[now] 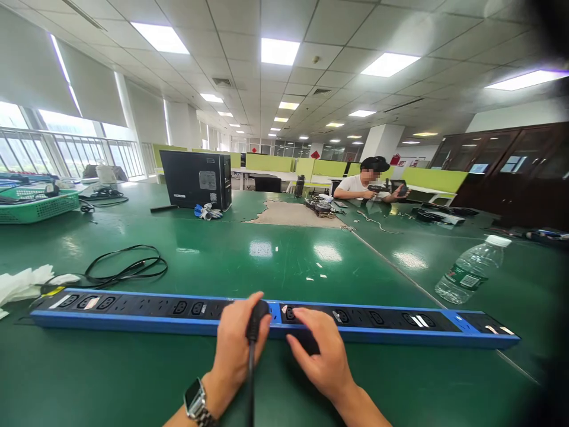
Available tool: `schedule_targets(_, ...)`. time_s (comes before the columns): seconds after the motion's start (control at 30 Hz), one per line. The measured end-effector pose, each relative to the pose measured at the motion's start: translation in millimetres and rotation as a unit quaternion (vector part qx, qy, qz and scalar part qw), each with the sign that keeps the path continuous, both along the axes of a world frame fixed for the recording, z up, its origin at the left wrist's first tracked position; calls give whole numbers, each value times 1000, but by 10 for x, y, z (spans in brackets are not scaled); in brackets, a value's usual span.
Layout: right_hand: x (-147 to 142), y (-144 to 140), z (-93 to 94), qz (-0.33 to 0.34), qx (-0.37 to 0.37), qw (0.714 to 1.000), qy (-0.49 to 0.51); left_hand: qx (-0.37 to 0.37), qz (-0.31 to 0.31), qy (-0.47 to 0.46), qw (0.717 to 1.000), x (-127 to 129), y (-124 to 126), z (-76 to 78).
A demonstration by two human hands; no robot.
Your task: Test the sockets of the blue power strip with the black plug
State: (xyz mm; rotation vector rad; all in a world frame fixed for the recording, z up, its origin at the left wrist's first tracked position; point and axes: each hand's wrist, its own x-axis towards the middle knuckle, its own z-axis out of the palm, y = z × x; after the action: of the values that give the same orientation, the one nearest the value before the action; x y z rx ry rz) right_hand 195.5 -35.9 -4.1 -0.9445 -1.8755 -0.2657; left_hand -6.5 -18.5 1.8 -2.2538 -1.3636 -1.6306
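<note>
A long blue and black power strip (155, 308) lies across the green table in front of me, with several sockets along its top. My left hand (237, 335), a watch on its wrist, is closed around a black power plug (256, 317) at the middle of the strip. The plug's cable (251, 385) runs down toward me. Just right of the plug, my right hand (322, 353) has its thumb and fingers apart at the strip's front edge, holding nothing. Whether its fingertips touch the strip I cannot tell. The plug's front end is hidden.
A coiled black cable (127, 264) lies behind the strip's left end, near white tissue (26, 281). A plastic bottle (471, 270) stands tilted-looking at right. Farther back are a black computer case (191, 178), a green basket (40, 207) and a seated person (355, 187).
</note>
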Motion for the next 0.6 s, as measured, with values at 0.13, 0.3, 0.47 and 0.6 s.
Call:
schedule_targets(0.13, 192, 85, -49, -120, -28, 991, 44, -43, 139, -50, 988, -584, 62, -9)
schedule_targets(0.3, 251, 116, -77, -141, -76, 984, 74, -76, 165, -18, 983, -943, 81, -54)
schedule_targets(0.47, 239, 104, -66, -132, -88, 983, 96, -55, 135, 30, 989, -905, 121, -85)
schedule_targets(0.6, 226, 94, -56, -128, -96, 982, 97, -29, 119, 50, 991, -856, 127, -92)
